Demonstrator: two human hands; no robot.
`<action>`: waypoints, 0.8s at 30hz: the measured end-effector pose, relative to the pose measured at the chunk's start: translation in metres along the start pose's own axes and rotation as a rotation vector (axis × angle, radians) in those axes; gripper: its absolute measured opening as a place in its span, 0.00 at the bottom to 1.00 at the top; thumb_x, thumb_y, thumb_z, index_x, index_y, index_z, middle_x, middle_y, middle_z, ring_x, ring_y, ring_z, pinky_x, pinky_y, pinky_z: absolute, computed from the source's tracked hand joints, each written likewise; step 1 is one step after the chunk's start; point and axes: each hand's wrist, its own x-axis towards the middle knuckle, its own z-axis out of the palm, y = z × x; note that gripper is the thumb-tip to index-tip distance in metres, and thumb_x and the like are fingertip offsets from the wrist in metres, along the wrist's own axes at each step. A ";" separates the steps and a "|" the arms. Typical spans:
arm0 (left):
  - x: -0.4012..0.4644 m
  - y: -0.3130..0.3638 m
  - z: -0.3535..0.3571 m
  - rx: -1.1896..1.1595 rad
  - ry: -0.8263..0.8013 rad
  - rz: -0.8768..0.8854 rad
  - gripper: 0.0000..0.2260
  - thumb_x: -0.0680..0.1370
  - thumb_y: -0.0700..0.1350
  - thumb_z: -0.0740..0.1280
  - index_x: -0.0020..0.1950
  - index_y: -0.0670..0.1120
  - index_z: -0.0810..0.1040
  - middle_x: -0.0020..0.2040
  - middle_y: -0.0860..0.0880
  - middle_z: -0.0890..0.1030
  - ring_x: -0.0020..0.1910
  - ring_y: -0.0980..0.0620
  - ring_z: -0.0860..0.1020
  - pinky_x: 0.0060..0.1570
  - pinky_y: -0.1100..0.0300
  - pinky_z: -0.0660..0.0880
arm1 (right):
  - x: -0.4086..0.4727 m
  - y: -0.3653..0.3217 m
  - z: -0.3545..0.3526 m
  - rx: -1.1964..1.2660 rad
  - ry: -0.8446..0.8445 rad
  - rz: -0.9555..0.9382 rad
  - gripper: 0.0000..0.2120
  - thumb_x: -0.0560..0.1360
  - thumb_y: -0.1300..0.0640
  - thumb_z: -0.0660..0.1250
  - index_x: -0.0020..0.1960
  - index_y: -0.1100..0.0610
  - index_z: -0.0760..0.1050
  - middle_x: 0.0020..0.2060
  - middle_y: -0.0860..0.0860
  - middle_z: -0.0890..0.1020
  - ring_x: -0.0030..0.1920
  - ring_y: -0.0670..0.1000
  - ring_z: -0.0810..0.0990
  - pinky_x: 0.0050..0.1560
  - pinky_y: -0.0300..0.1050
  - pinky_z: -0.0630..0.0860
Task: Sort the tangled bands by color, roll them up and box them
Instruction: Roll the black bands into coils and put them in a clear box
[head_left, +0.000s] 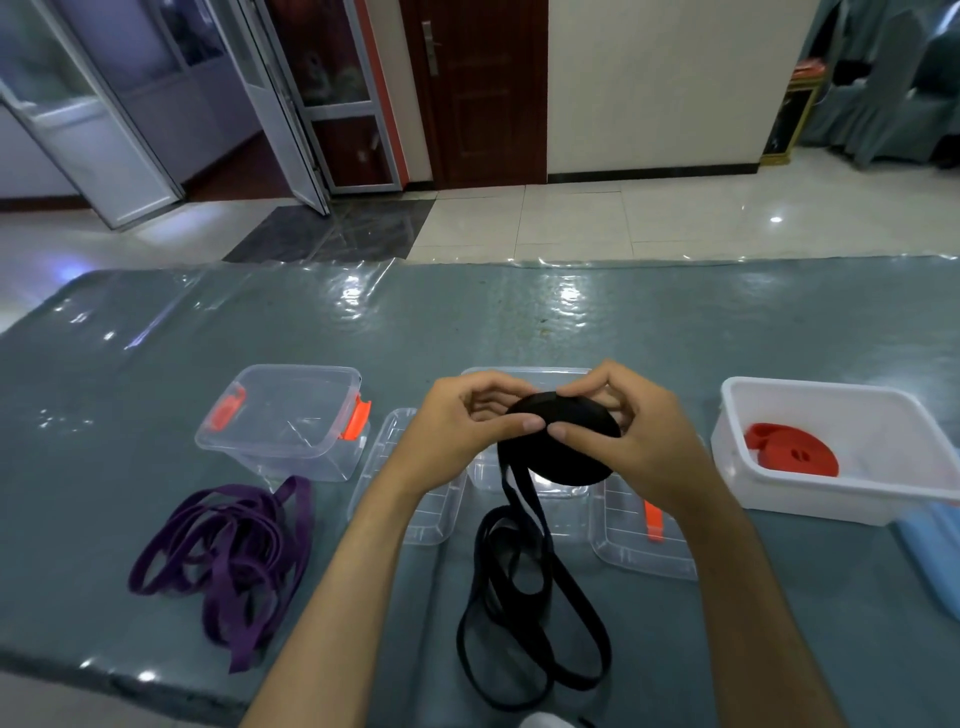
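Head view puts the fingertips at the centre: both thumbs press on the near face of a black roll, with the other fingers curled over its far edge, so the left hand and the right hand each grip the coil between them, held above the table. From the roll's lower left a tail of black band hangs down and lies in loose loops on the table just in front of the person, so this colour looks roughly half wound. A rolled red band already sits in the white tub at the right, which I judge finished. The purple bands lie in an unrolled heap at the left, near a clear box with orange latches that holds nothing visible. More clear boxes or lids lie behind and beneath the hands; which they are I cannot tell. Both wrists are bent inward, forearms converging from the lower edge, elbows out of sight.
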 end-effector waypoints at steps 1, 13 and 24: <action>0.000 0.000 0.000 0.033 0.016 0.008 0.12 0.73 0.40 0.79 0.55 0.44 0.86 0.50 0.46 0.88 0.50 0.47 0.86 0.55 0.55 0.81 | 0.000 0.000 0.001 -0.003 -0.015 0.018 0.13 0.73 0.62 0.79 0.52 0.53 0.79 0.44 0.46 0.88 0.46 0.47 0.88 0.47 0.46 0.85; -0.002 0.010 0.000 0.084 -0.001 0.143 0.06 0.75 0.39 0.77 0.50 0.47 0.85 0.47 0.50 0.87 0.51 0.52 0.85 0.56 0.60 0.79 | -0.001 0.000 -0.001 -0.057 -0.130 -0.086 0.23 0.76 0.62 0.75 0.68 0.47 0.79 0.59 0.39 0.84 0.62 0.45 0.82 0.63 0.40 0.78; -0.007 -0.012 -0.012 0.015 -0.093 -0.028 0.07 0.73 0.39 0.78 0.49 0.47 0.86 0.45 0.51 0.88 0.49 0.54 0.86 0.55 0.62 0.78 | -0.010 0.003 0.006 0.004 -0.074 0.011 0.15 0.75 0.61 0.77 0.58 0.50 0.79 0.45 0.46 0.88 0.47 0.48 0.88 0.45 0.43 0.84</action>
